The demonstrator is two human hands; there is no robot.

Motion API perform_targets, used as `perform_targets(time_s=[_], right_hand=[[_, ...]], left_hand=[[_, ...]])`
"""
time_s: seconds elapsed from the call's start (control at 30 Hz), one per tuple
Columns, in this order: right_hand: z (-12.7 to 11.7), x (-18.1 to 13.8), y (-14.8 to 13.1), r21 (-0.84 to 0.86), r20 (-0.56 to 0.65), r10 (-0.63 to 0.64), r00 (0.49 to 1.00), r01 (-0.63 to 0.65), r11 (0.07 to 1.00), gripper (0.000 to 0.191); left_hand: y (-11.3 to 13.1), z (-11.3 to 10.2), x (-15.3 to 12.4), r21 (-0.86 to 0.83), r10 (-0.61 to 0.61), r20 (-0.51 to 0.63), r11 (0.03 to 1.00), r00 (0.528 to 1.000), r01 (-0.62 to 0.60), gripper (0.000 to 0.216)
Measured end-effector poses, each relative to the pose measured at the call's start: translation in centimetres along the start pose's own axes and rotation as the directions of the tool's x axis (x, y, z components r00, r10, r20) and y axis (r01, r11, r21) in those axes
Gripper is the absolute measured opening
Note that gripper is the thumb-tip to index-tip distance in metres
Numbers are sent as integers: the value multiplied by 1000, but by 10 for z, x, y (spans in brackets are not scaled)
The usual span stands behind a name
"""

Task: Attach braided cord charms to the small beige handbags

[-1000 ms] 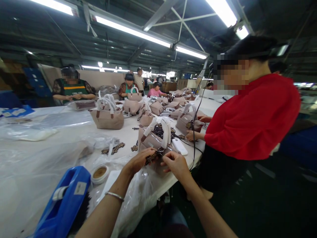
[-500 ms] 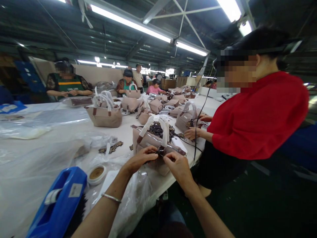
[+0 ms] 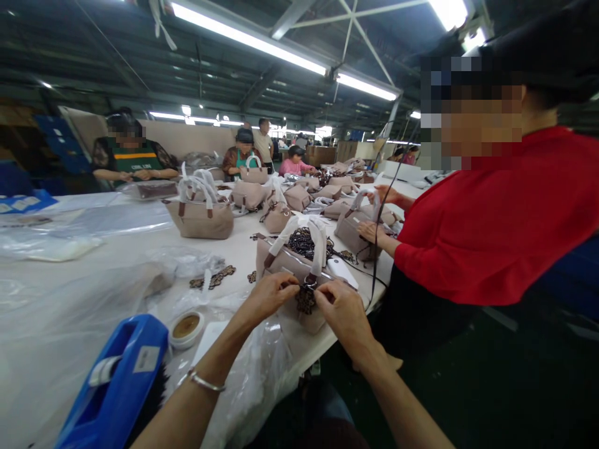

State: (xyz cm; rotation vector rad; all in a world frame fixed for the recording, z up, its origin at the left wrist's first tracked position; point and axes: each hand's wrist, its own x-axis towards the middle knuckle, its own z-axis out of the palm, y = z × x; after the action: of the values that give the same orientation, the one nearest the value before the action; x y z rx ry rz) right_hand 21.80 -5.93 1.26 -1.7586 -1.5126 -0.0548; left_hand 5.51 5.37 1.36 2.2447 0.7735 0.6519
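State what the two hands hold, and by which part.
Both the left hand and right hand pinch a small dark patterned charm by its top end, at the metal ring on the taupe leather handbag.

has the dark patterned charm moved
Yes. Against the handbag, the dark patterned charm shifted right: earlier it lay under the left hand, left of the metal ring; now it hangs just below that ring, next to the right hand.

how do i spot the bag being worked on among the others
Go to the near edge of the long white table. The bag there is the closest one. Only it has the left hand and right hand pinching a dark patterned charm at its front.
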Motion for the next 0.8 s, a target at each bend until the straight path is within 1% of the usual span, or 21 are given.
perform_targets(time_s=[0.07, 0.17, 0.33, 0.47, 0.53, 0.67, 0.8], right_hand=[[-1, 2, 0, -8, 8, 2, 1000, -2, 1000, 17], [-1, 6, 1, -33, 43, 0, 999, 1, 999, 17], [4, 10, 4, -84, 101, -34, 994, 43, 995, 17], [5, 12, 4, -110, 108, -31, 994, 43, 993, 16], [4, 13, 4, -103, 102, -25, 994, 36, 994, 16], [0, 12, 3, -62, 106, -5, 994, 12, 998, 16], [-2, 13, 2, -65, 130, -3, 992, 11, 998, 15]], left_hand=[[1, -1, 1, -21, -15, 52, 1000, 999, 16, 23], [4, -1, 1, -6, -29, 68, 1000, 997, 30, 21], [11, 3, -1, -28, -72, 24, 997, 997, 73, 16], [14, 11, -4, -92, -59, -5, 994, 998, 58, 27], [14, 15, -6, -97, -63, -24, 993, 998, 60, 31], [13, 19, -10, -103, -108, -43, 989, 993, 103, 34], [14, 19, -12, -123, -130, -50, 985, 990, 123, 34]])
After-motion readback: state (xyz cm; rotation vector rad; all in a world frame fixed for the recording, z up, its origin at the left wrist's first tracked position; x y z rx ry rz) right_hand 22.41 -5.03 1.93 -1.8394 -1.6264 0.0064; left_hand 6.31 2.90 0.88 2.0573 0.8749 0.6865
